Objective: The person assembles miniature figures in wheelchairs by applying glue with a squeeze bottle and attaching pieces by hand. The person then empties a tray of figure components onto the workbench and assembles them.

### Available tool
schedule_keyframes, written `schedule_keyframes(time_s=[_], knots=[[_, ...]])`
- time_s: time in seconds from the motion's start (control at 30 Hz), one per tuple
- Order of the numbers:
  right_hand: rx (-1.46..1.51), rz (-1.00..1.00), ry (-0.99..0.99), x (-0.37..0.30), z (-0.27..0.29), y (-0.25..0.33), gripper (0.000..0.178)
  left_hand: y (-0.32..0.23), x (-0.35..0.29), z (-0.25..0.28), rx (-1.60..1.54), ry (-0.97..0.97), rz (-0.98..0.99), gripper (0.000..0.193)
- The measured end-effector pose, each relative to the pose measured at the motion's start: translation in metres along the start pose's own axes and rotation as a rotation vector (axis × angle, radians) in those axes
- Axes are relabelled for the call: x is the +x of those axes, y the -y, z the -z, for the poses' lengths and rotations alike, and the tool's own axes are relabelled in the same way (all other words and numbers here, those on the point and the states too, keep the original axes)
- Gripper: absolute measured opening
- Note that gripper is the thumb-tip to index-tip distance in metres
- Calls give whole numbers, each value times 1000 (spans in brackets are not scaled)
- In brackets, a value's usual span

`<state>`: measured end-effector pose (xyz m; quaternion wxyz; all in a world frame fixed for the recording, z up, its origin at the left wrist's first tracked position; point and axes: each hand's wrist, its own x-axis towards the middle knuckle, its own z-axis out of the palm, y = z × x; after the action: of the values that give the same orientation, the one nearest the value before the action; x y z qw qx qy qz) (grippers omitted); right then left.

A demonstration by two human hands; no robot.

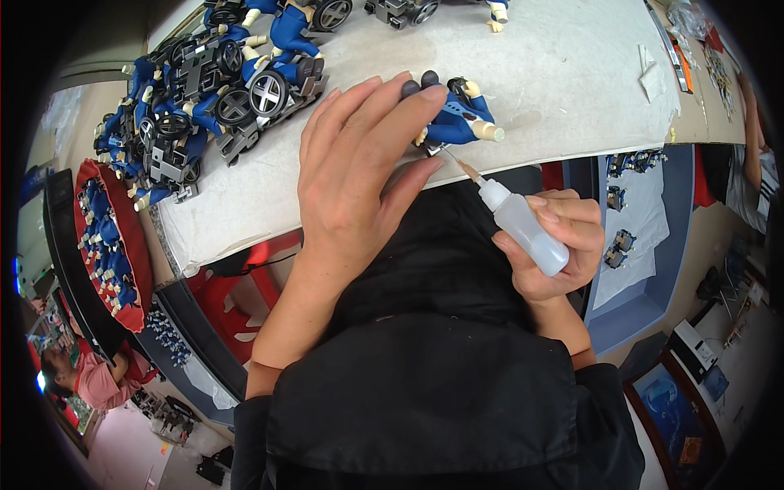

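A small toy figure (pixel 459 124) in blue clothing with a pale neck stub and dark feet lies near the front edge of the white-covered table. My left hand (pixel 355 159) steadies it, with the thumb and fingers on its left side; the palm hides part of what it grips. My right hand (pixel 563 241) is closed round a translucent squeeze bottle (pixel 531 233) with a white cap and a thin nozzle. The bottle is tilted, and the nozzle's tip reaches the near underside of the figure by my left thumb.
A heap of blue figures on black wheeled chairs (pixel 269 94) covers the table's left side. Hand tools (pixel 679 65) lie at the far right. Lower left stands a red-lined container (pixel 135 269) of figures; on the right a blue tray (pixel 633 314) holds several parts. A person (pixel 106 380) sits far left.
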<state>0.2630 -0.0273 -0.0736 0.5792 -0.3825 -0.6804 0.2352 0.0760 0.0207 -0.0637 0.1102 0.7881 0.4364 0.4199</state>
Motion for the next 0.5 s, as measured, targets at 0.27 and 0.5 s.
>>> schedule_keyframes(time_s=[0.27,0.5], knots=[[-52,-16,5,-3,1,1,44,0,0,0,-12,-6,1,60],[-39,-10,2,-3,0,0,43,1,0,0,-8,-3,-8,59]])
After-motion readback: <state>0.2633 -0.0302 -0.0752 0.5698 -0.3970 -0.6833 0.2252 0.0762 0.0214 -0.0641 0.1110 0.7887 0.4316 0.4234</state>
